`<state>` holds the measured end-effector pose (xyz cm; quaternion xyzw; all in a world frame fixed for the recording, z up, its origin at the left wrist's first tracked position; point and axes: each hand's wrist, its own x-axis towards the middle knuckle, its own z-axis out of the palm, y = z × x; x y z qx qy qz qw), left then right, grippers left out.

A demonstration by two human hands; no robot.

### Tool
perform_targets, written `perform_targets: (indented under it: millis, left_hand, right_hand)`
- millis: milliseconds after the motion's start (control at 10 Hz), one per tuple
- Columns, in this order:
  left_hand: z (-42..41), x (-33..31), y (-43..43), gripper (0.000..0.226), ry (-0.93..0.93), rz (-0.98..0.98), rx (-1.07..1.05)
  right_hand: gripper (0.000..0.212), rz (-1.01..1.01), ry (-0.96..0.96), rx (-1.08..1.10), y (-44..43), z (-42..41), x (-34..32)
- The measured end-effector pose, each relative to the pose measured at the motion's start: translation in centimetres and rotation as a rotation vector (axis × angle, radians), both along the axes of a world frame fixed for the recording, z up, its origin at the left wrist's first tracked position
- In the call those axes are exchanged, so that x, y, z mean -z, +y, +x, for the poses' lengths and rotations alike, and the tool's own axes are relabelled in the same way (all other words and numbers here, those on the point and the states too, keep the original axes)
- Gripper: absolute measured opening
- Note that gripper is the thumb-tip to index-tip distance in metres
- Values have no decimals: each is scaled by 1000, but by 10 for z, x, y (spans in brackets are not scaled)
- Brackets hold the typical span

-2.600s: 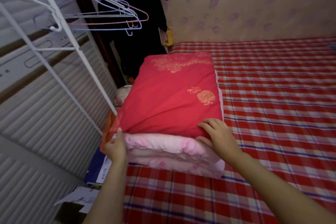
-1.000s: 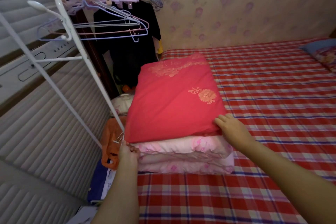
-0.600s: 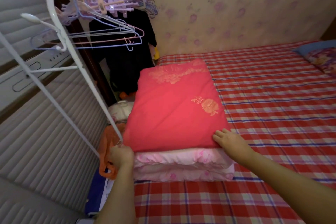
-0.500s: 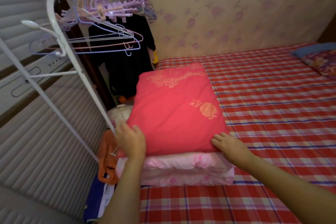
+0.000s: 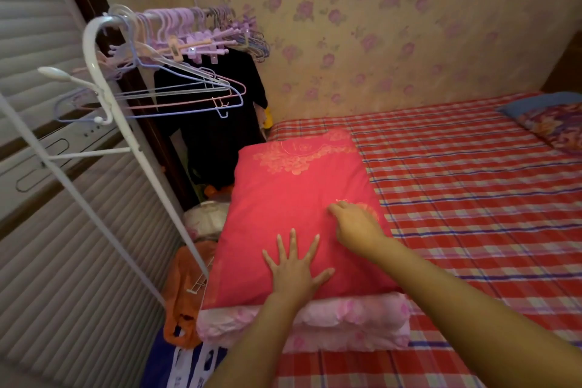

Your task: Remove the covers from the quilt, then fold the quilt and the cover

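Both hands have moved up from the near edge of the stack: on the head camera, my left hand (image 5: 294, 271) lies flat, fingers spread, on top of the folded red cover (image 5: 293, 186). My right hand (image 5: 356, 225) is just beyond it, fingertips bent onto the cloth, though I cannot tell whether they pinch it. That cover sits on the folded pink quilt (image 5: 349, 321) at the left edge of the checked bed (image 5: 472, 198), beside the white clothes rack (image 5: 94, 198).
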<state>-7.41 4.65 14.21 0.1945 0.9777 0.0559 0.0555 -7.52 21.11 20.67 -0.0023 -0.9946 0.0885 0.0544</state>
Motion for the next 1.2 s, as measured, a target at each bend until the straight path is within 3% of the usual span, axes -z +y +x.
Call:
perform_targets:
  millis: [100, 200, 300, 400, 500, 600, 700, 800, 1000, 1100, 1200]
  left_hand:
    - [-16, -19, -2, 110, 6, 76, -73]
    - [-32, -29, -7, 87, 27, 144, -227]
    - [-50, -22, -33, 66, -24, 203, -491]
    - [-51, -6, -63, 65, -115, 290, -600]
    - [-50, 28, -101, 76, -177, 365, -590]
    - [-46, 42, -116, 84, -164, 374, -576]
    - [-29, 48, -127, 64, -131, 407, -504]
    - [-15, 45, -132, 64, -155, 512, -581]
    - [-3, 8, -149, 66, -138, 404, -607]
    - [-8, -36, -145, 46, 52, 440, -469]
    - [-1, -79, -135, 29, 74, 655, -384]
  right_hand:
    - [48, -52, -15, -18, 2, -50, 2]
    - [51, -50, -105, -21, 3, -71, 11]
    - [58, -82, -249, 52, 22, -92, 27]
    - [69, -140, -364, 187, 52, -97, 34]
    - [58, -221, -394, 297, 86, -83, 51]
    - [61, -411, -294, 410, 86, -59, 60]
    - [70, -532, -196, 430, 82, -26, 63]
    - [66, -509, -199, 379, 82, -3, 58]
    - [58, -512, -230, 385, 64, 58, 50]
    - [52, -515, -151, 360, 51, 77, 30]
    - [37, -540, -11, 393, 51, 82, 8]
